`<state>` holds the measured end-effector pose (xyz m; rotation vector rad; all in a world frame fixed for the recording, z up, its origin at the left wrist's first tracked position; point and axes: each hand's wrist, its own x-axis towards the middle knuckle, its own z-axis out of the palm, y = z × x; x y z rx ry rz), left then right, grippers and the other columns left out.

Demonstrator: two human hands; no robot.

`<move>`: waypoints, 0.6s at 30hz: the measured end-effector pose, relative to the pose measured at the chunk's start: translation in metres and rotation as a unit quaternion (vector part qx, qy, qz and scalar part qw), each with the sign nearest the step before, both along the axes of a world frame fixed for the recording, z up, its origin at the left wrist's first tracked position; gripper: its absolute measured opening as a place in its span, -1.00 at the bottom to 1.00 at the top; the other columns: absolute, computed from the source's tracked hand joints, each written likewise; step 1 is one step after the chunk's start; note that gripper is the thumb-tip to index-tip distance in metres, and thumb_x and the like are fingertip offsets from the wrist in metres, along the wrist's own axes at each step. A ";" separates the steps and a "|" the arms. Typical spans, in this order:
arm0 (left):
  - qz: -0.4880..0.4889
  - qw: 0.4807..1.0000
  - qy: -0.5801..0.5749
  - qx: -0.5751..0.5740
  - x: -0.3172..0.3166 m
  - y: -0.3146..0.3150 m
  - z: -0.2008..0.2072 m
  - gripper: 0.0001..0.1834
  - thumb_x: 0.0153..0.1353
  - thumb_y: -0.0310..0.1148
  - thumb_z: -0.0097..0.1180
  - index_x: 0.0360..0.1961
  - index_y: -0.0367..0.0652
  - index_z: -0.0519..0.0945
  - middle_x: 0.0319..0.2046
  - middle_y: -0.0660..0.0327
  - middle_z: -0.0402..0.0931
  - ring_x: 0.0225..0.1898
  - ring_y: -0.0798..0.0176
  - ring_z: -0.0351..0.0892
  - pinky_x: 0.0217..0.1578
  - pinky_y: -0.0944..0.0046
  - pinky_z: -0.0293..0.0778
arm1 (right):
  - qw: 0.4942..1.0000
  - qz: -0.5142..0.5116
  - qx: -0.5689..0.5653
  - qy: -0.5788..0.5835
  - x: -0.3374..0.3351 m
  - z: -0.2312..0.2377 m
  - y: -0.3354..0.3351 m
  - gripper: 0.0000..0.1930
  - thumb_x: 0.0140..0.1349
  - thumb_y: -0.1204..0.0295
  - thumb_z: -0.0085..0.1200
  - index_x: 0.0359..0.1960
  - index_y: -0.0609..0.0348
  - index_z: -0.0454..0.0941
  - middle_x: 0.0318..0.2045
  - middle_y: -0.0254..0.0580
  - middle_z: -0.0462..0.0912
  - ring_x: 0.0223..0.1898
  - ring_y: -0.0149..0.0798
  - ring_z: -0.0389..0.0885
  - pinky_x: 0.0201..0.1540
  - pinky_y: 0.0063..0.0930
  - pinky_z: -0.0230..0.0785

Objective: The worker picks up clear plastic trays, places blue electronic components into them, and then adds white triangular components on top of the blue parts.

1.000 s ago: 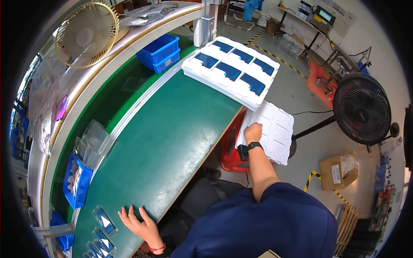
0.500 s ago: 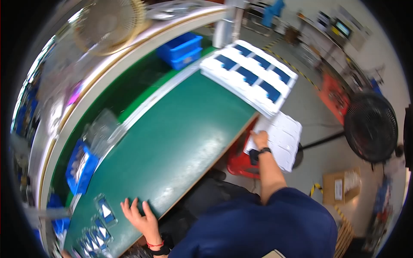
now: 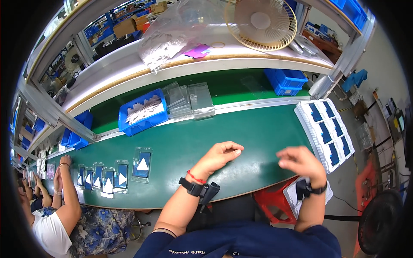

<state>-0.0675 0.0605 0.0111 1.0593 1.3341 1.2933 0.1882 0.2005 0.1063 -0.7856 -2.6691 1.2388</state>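
Observation:
Above the green table (image 3: 241, 124), my left hand (image 3: 217, 158) hovers with its fingers loosely curved and nothing visible in them. To its right, my right hand (image 3: 303, 162) is slightly blurred; its thumb and fingers are apart, holding nothing. Near that hand, a stack of white plastic trays (image 3: 318, 148) stands at the table's right end, with several dark blue flat pieces (image 3: 325, 132) in the top one. Left of my left hand lies a clear blister pack (image 3: 138, 175) around a blue piece with a white triangle. Several similar packs (image 3: 121, 178) form a row farther left.
A blue bin of white slips (image 3: 144, 112) and clear plastic shells (image 3: 201, 101) sit along the back edge. A fan (image 3: 260, 20) stands on the shelf above. A red stool (image 3: 273, 200) bears another white tray (image 3: 292, 195). At left, a co-worker's arm (image 3: 71, 195) rests by the table.
My view has swung left toward the table. My right hand has come away from the white tray on the red stool to above the table. My left hand is now farther from the blister packs.

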 end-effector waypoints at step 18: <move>-0.016 0.972 -0.227 -0.065 -0.024 0.001 -0.021 -0.69 0.29 -0.35 0.02 -0.03 -0.35 0.45 -0.10 0.11 0.44 -0.14 0.22 0.55 -0.18 0.29 0.56 | 0.913 -0.224 0.341 -0.023 -0.189 -0.070 0.189 -0.34 -0.33 0.23 0.29 -0.09 0.31 0.46 -0.22 0.23 0.53 -0.14 0.16 0.51 -0.01 -0.20 0.40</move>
